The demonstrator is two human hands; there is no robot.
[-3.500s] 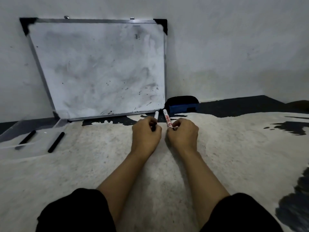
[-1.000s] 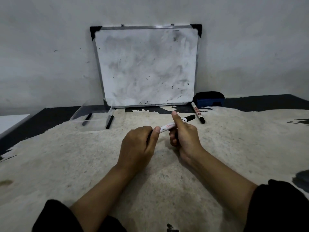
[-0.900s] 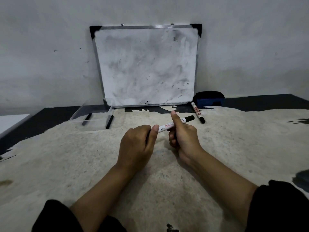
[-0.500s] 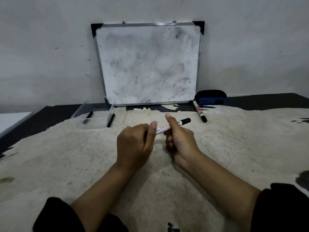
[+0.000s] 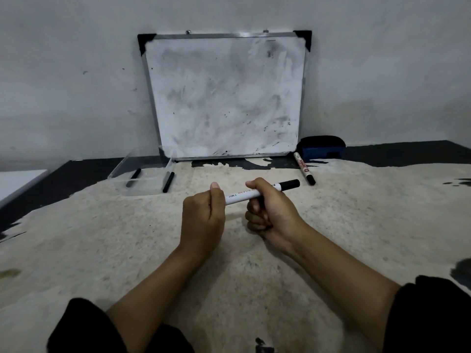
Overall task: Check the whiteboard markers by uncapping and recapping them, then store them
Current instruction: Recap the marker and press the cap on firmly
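We clamped both hands, left (image 5: 202,220) and right (image 5: 270,212), on the marker (image 5: 254,193) above the rug (image 5: 127,250); checking step, cap hidden in our left fist; next, a straight pull.

The slim plastic marker (image 5: 251,193) is white with red lettering and a black cap. The metal-framed whiteboard (image 5: 224,98) is white, smudged grey, with black corners. The hide rug (image 5: 127,238) is cream with black patches.
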